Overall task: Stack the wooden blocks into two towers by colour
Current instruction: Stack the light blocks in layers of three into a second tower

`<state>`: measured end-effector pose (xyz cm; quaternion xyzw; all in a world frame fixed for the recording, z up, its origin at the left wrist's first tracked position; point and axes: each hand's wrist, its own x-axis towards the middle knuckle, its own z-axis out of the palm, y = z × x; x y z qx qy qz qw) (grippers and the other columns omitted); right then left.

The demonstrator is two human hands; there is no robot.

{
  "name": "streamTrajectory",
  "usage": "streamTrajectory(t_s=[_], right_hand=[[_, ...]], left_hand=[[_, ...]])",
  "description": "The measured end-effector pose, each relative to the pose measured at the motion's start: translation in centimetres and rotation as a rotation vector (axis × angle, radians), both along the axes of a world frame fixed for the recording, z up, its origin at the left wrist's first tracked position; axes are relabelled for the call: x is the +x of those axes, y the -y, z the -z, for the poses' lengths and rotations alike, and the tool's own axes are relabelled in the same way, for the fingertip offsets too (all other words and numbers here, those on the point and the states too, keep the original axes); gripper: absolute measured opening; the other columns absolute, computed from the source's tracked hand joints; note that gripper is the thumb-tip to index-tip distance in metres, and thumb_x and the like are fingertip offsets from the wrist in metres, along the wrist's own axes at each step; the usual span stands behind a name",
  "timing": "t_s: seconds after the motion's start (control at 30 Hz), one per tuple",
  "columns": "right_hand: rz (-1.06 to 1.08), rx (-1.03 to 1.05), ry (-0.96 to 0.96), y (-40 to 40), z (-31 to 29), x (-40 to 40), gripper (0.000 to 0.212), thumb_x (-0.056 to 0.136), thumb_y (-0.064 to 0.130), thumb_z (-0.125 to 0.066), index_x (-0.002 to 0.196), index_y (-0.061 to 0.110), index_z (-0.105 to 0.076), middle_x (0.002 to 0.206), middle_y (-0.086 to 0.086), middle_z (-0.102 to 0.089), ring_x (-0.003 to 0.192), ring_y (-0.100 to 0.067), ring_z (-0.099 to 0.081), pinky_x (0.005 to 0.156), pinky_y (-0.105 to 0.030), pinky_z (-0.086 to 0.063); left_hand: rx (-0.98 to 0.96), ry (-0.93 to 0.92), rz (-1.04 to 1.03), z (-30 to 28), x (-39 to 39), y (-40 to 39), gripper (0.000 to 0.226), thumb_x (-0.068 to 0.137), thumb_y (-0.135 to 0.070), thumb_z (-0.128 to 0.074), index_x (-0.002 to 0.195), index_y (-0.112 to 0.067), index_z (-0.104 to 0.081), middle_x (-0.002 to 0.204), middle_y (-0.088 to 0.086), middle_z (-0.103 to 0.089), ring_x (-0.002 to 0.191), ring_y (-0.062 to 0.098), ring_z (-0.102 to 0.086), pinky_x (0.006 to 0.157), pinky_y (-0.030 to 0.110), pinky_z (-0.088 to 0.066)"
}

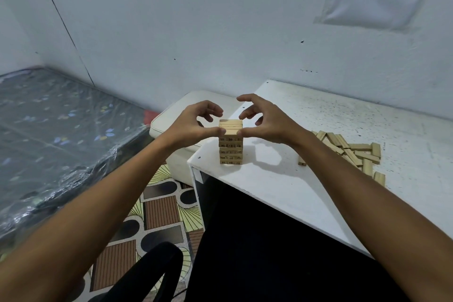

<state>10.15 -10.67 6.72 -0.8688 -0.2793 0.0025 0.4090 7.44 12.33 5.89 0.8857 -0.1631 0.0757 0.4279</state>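
Note:
A tower of pale wooden blocks (231,149) stands near the left corner of the white table (294,191), several layers high, with black numbers on the block ends. My left hand (196,122) and my right hand (264,122) flank its top layer (231,127). Both thumbs press against the front ends of that layer from either side, while the other fingers curl loosely above it. A loose pile of the same pale blocks (348,152) lies flat on the table to the right of the tower.
The table's left edge and front edge run close to the tower. A white box or stool (181,135) stands just left of the table. A plastic-wrapped mattress (61,142) lies far left on a patterned floor (157,213). The wall is right behind.

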Motion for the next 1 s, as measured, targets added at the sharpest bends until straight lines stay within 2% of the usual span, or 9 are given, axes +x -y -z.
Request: streamTrajectory(t_s=[0.1, 0.27, 0.4, 0.53, 0.7, 0.83, 0.9, 1.0], right_hand=[[0.044, 0.035, -0.005, 0.5, -0.2, -0.1, 0.055, 0.084, 0.028, -0.072, 0.134, 0.028, -0.048, 0.116, 0.001, -0.063, 0.108, -0.014, -0.056, 0.087, -0.027, -0.046], [0.18, 0.105, 0.014, 3.0, -0.9, -0.7, 0.04, 0.086, 0.025, -0.067, 0.126, 0.026, -0.056, 0.114, 0.006, -0.062, 0.102, -0.009, -0.06, 0.078, -0.02, -0.044], [0.297, 0.102, 0.039, 6.7, -1.0, -1.6, 0.035, 0.086, 0.021, -0.066, 0.12, 0.024, -0.06, 0.113, 0.003, -0.062, 0.1, -0.011, -0.062, 0.08, -0.022, -0.047], [0.422, 0.06, -0.001, 11.2, 0.1, -3.1, 0.033, 0.088, 0.012, -0.059, 0.119, 0.021, -0.062, 0.114, -0.001, -0.061, 0.1, -0.014, -0.061, 0.073, -0.023, -0.048], [0.599, -0.113, -0.05, 16.1, 3.5, -5.8, 0.035, 0.087, 0.008, -0.055, 0.119, 0.016, -0.063, 0.119, -0.003, -0.061, 0.103, -0.014, -0.054, 0.084, -0.026, -0.04], [0.682, -0.228, -0.06, 18.4, 6.2, -8.2, 0.041, 0.086, 0.019, -0.057, 0.126, 0.017, -0.06, 0.131, -0.005, -0.057, 0.119, -0.024, -0.053, 0.098, -0.039, -0.044], [0.688, -0.312, -0.023, 19.0, 7.2, -9.5, 0.048, 0.087, 0.025, -0.054, 0.135, 0.016, -0.053, 0.141, -0.006, -0.049, 0.132, -0.027, -0.042, 0.105, -0.043, -0.039], [0.668, -0.497, -0.005, 19.0, 8.0, -10.9, 0.055, 0.097, 0.029, -0.047, 0.15, 0.021, -0.033, 0.16, -0.003, -0.022, 0.148, -0.028, -0.009, 0.118, -0.046, -0.018]], left_hand=[[0.038, 0.038, -0.002, -0.9, 0.0, 0.8, 0.053, 0.069, -0.053, -0.07, 0.113, -0.025, -0.062, 0.113, -0.013, -0.063, 0.106, 0.005, -0.058, 0.082, 0.026, -0.051], [0.246, 0.148, 0.073, -3.3, 0.2, 4.0, 0.051, 0.078, -0.043, -0.071, 0.122, -0.02, -0.06, 0.121, -0.006, -0.062, 0.112, 0.008, -0.053, 0.096, 0.03, -0.044], [0.385, 0.286, 0.176, -4.4, -0.1, 8.5, 0.045, 0.085, -0.034, -0.07, 0.126, -0.019, -0.058, 0.127, -0.005, -0.06, 0.118, 0.011, -0.05, 0.094, 0.02, -0.032], [0.369, 0.31, 0.308, -3.8, -1.3, 13.3, 0.045, 0.086, -0.033, -0.07, 0.126, -0.017, -0.058, 0.126, -0.004, -0.061, 0.119, 0.011, -0.05, 0.093, 0.018, -0.033], [0.382, 0.203, 0.398, 0.2, -2.1, 18.0, 0.043, 0.086, -0.028, -0.069, 0.125, -0.012, -0.06, 0.124, 0.003, -0.063, 0.119, 0.019, -0.051, 0.094, 0.023, -0.035], [0.408, 0.148, 0.451, 3.9, -2.1, 20.1, 0.048, 0.085, -0.028, -0.067, 0.127, -0.007, -0.059, 0.129, 0.01, -0.06, 0.124, 0.026, -0.049, 0.097, 0.024, -0.035], [0.456, 0.174, 0.464, 5.1, -1.9, 21.3, 0.057, 0.089, -0.032, -0.063, 0.138, -0.006, -0.05, 0.144, 0.01, -0.048, 0.138, 0.026, -0.035, 0.11, 0.024, -0.023], [0.563, 0.19, 0.435, 6.6, -1.6, 22.6, 0.066, 0.095, -0.039, -0.053, 0.15, -0.011, -0.031, 0.16, 0.004, -0.021, 0.15, 0.022, -0.005, 0.119, 0.04, -0.008]])
